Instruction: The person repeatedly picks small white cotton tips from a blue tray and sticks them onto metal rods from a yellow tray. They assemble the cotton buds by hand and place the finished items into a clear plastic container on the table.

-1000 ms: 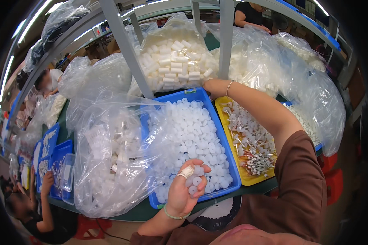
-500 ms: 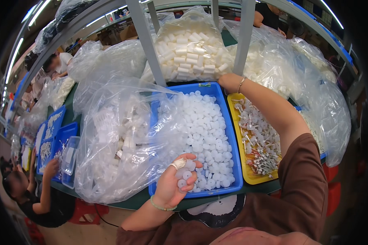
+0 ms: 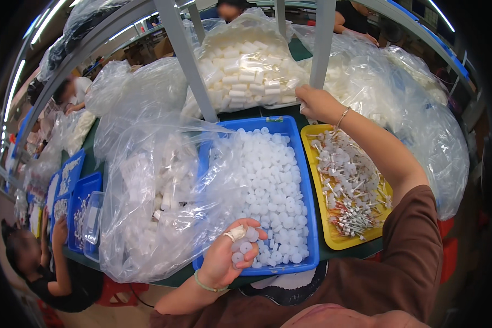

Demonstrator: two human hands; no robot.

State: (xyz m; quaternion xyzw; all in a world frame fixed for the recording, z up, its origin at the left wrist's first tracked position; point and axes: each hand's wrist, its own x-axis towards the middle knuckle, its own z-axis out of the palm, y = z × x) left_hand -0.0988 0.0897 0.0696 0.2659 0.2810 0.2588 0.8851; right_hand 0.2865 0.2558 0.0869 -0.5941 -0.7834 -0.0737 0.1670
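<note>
My left hand (image 3: 218, 263), with a whitish wrap on one finger, is cupped around several translucent white discs (image 3: 246, 247) that have small centre holes. It sits over the near left corner of a blue tray (image 3: 309, 202) full of similar discs (image 3: 273, 191). My right hand (image 3: 321, 105) reaches past the tray's far right corner, beside a clear bag of white foam-like cylinders (image 3: 251, 79). Its fingers are bent together; something pale shows under them, too small to make out. Close to that wrist is a yellow tray (image 3: 341, 240) with thin-stemmed white parts (image 3: 350, 180).
A large clear plastic bag (image 3: 147, 218) of white pieces overlaps the blue tray's left side. Grey metal posts (image 3: 187, 60) rise behind the trays. More clear bags (image 3: 388, 104) lie at the right. A co-worker (image 3: 54, 262) sits at the left by smaller blue trays (image 3: 85, 213).
My right hand has drawn back from beside the post, and its fingers now show. My left hand still cups the discs. The whole view has shifted slightly.
</note>
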